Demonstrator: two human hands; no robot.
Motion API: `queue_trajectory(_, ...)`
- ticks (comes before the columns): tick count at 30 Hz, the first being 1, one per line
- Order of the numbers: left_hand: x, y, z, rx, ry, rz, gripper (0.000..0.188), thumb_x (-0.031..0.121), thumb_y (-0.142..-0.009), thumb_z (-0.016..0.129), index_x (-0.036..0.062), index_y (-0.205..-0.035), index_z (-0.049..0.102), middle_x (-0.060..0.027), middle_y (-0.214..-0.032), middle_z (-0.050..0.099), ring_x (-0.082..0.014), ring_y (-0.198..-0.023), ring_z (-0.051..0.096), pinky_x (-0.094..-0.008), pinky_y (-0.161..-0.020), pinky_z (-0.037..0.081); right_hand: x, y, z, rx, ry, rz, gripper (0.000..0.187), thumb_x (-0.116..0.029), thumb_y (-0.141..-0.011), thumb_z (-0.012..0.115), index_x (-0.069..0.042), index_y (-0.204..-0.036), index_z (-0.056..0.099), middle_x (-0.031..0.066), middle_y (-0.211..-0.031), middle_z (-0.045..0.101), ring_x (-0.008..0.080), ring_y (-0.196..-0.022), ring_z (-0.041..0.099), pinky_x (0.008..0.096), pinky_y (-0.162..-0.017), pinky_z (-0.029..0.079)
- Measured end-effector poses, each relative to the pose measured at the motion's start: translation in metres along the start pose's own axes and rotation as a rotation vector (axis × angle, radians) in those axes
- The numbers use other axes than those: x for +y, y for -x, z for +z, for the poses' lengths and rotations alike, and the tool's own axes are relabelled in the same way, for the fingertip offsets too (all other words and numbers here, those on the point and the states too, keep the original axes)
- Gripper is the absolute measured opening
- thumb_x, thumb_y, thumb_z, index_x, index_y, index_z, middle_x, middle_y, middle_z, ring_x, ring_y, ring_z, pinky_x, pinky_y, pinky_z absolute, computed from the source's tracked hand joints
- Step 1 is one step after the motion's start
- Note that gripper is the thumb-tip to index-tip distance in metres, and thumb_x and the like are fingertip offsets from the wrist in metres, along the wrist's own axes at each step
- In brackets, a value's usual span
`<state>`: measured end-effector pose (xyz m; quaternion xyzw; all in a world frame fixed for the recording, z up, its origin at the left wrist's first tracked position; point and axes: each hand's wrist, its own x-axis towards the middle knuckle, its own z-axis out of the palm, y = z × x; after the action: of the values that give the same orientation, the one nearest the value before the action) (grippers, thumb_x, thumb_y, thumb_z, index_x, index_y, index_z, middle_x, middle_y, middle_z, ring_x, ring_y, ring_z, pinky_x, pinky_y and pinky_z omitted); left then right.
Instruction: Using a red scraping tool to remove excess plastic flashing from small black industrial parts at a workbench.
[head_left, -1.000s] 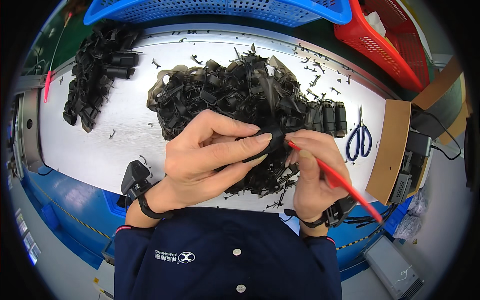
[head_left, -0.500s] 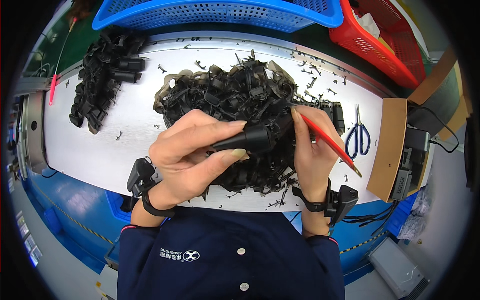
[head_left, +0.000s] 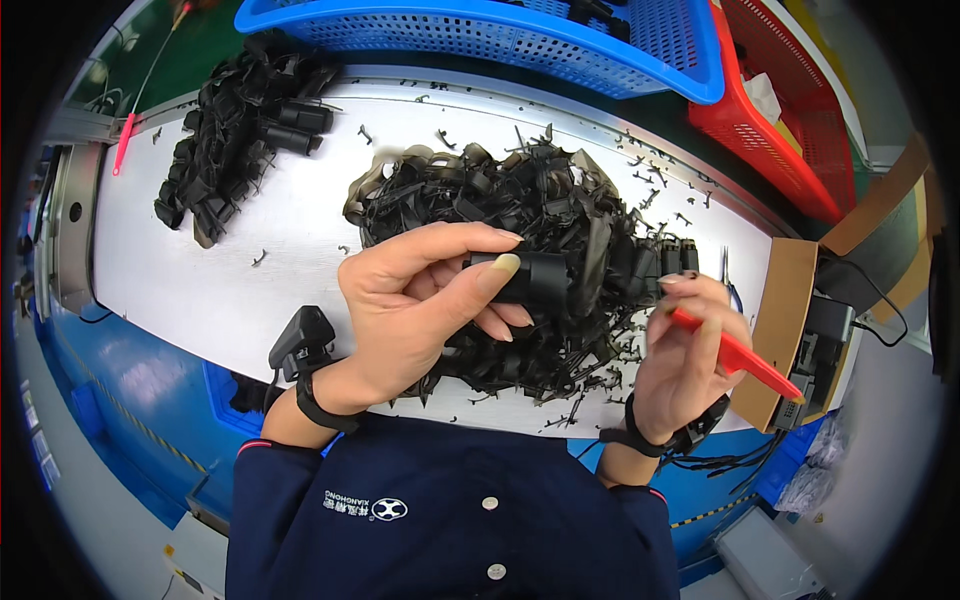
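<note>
My left hand [head_left: 415,295] pinches a black cylindrical plastic part [head_left: 543,280] between thumb and fingers, holding it level over the heap. The far end of the part points right. A red-handled slim tool [head_left: 758,366] lies in my right hand [head_left: 692,350], its fingers closed round the handle; the working tip cannot be made out. This hand is apart from the cylinder, beside several similar black cylinders [head_left: 678,258] at the heap's right edge. Beneath both hands spreads a tangled heap of black plastic pieces [head_left: 480,200] on the white worktop [head_left: 300,235].
A second black heap [head_left: 225,140] lies at the left, near a red-handled rod [head_left: 124,145]. A blue basket [head_left: 480,45] and red basket [head_left: 750,125] stand behind. Scissors [head_left: 736,297], partly hidden, lie by a cardboard box [head_left: 775,325]. Small black scraps litter the worktop.
My right hand has drawn away from the cylinder toward the right, taking the red-handled tool along. My left hand still grips the cylinder, now turned more level. The whole view has shifted slightly.
</note>
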<state>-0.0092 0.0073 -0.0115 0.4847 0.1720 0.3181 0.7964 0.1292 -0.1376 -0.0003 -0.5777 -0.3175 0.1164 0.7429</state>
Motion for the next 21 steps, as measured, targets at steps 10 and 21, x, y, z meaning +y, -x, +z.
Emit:
queue_trajectory(10, -0.005, -0.003, 0.004, -0.176, -0.31, 0.092, 0.026, -0.001, -0.069, 0.074, -0.0055, -0.092, 0.063, -0.0119, -0.076, 0.065, -0.01, -0.06, 0.062, -0.0171, -0.047, 0.048, -0.001, 0.012, 0.008, -0.214, -0.268, 0.343, 0.018, -0.009, -0.087, 0.058, 0.007, -0.092, 0.062, 0.024, -0.095, 0.06, 0.0185, -0.062, 0.06, 0.0257, -0.053, 0.049)
queue_trajectory(21, -0.013, 0.003, 0.004, -0.125, -0.475, 0.142, 0.033, 0.002, -0.064, 0.078, -0.0004, -0.095, 0.067, -0.0082, -0.075, 0.066, -0.0056, -0.056, 0.055, -0.0155, -0.045, 0.041, -0.003, 0.014, 0.008, -0.122, -0.313, 0.366, 0.021, -0.01, -0.091, 0.051, 0.009, -0.094, 0.057, 0.0247, -0.095, 0.06, 0.0187, -0.054, 0.059, 0.025, -0.043, 0.046)
